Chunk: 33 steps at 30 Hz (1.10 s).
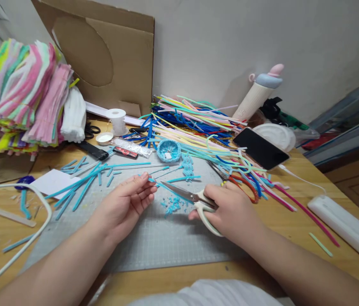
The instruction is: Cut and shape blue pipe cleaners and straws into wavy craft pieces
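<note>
My left hand [128, 202] lies palm up over the grey cutting mat [154, 242], its fingertips pinching the end of a thin blue pipe cleaner piece [163, 185]. My right hand [230, 210] grips white-handled scissors [195, 199], whose blades point left toward that piece. Small blue fuzz clippings [173, 206] lie on the mat under the blades. Cut blue pipe cleaner lengths [83, 185] are scattered left of my left hand.
A heap of coloured pipe cleaners [195, 123], a blue woven cup [168, 150], red-handled scissors [244, 187], a black phone [260, 148], a white bottle [258, 93] and a thread spool [116, 120] crowd the back. Fuzzy bundles [23, 89] and cardboard [109, 51] stand left.
</note>
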Tool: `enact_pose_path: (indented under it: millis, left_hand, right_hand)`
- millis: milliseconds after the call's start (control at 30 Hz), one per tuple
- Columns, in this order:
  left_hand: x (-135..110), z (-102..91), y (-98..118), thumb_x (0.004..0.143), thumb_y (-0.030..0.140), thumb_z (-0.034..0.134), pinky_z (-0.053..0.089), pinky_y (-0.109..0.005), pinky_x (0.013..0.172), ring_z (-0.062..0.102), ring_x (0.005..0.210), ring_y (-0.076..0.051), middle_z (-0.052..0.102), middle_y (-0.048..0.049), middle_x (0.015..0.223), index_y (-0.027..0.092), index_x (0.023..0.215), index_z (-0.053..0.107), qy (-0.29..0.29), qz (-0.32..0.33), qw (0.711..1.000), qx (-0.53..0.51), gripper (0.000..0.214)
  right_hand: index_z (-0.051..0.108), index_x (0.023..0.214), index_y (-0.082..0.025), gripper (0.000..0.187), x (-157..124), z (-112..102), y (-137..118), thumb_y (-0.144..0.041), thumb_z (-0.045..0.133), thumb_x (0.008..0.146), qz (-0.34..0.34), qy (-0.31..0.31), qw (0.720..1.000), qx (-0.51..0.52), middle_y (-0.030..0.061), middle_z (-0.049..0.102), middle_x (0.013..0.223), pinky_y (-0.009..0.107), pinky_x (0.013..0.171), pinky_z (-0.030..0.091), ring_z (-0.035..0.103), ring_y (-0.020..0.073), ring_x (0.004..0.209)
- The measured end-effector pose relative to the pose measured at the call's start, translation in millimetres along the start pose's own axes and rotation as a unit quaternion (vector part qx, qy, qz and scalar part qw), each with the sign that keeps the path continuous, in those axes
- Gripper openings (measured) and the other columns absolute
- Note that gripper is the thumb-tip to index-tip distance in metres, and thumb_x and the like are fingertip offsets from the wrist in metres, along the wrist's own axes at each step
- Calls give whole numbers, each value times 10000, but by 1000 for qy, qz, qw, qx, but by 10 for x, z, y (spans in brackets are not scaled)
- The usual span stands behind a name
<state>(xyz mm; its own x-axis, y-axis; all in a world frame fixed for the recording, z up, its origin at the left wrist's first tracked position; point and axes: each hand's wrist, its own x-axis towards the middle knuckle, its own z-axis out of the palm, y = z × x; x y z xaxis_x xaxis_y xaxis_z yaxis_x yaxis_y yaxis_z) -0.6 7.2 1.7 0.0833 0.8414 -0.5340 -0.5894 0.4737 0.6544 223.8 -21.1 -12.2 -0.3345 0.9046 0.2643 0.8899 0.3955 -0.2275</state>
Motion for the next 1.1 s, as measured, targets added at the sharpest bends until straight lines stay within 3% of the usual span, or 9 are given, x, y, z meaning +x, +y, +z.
enact_pose_path:
  millis: [300, 567, 1100]
  left_hand:
    - [-5, -13, -29, 796, 60, 561, 532, -154, 493, 651, 594, -99, 660, -21, 667, 112, 712, 646, -21, 14, 1000, 14, 130]
    - [-23, -9, -61, 796, 81, 572, 538, -160, 517, 654, 588, -100, 681, -28, 688, 123, 754, 657, -51, -19, 998, 28, 104]
    - [-18, -22, -51, 787, 80, 578, 522, -164, 509, 649, 598, -107, 648, -20, 664, 116, 740, 645, -33, -27, 999, 23, 90]
  right_hand:
    - [506, 714, -201, 371, 28, -53, -66, -558, 606, 697, 8, -17, 999, -34, -4, 582, 633, 286, 610, 249, 450, 170, 603]
    - [484, 678, -205, 283, 30, -25, -60, -463, 586, 734, 11, -25, 999, -38, 2, 590, 640, 289, 602, 248, 441, 162, 583]
    - [465, 620, -204, 312, 8, -8, -24, -459, 600, 739, -5, -10, 1000, -21, -8, 567, 578, 274, 589, 241, 428, 151, 572]
